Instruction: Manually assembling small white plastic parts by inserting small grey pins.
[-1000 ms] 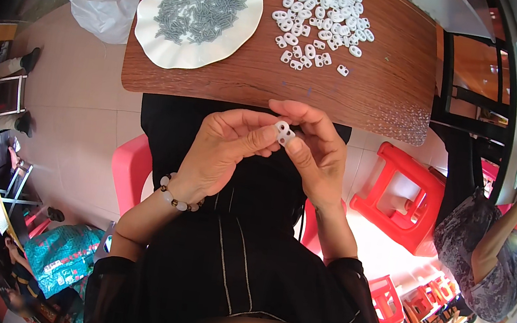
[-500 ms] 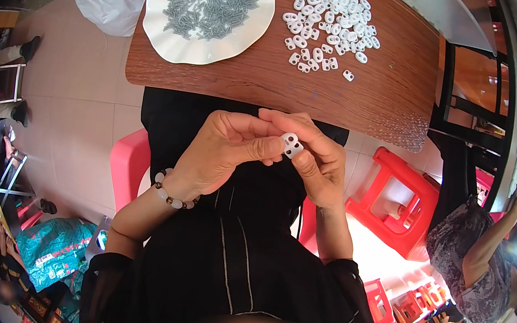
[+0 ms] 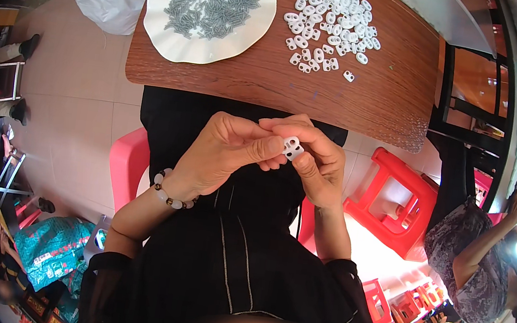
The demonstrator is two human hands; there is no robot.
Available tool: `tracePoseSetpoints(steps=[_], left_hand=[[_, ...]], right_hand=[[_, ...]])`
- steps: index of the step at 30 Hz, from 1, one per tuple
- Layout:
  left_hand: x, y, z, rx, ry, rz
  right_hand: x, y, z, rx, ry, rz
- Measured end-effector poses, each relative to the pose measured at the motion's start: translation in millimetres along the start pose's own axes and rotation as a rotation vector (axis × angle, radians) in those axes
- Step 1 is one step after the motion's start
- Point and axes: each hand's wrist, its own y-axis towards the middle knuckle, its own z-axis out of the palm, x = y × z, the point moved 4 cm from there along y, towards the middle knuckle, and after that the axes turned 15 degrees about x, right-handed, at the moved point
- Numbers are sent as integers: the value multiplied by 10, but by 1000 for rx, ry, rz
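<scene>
white plastic clip (image 3: 292, 147) sits pinched between your left hand (image 3: 226, 157) and right hand (image 3: 316, 166), both grips closed on it over your lap (close in, for a good look). since a second ago, the hands have barely shifted; the bench (image 3: 383, 106) slid up-frame.

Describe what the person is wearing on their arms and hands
Both hands are bare, with no gloves or rings visible. The left hand has a bracelet of pale and dark round beads at the wrist. The right hand has a bare wrist. Black sleeves with thin pale stripes cover the upper arms to about the elbows, leaving the forearms uncovered.
</scene>
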Motion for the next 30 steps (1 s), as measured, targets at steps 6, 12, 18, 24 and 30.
tracePoseSetpoints(steps=[6,12,18,24,30], left_hand=[[-18,13,12,1,37,19],[-35,-8,33,-23,59,7],[-7,-28,23,-33,34,-1],[3,-42,48,-53,-2,24],[28,-51,48,-49,-9,6]], right_hand=[[6,3,26,-23,-21,2],[25,2,31,-11,-118,23],[24,-6,49,6,-169,31],[8,-7,90,-30,-80,13],[42,-30,105,-38,-33,47]])
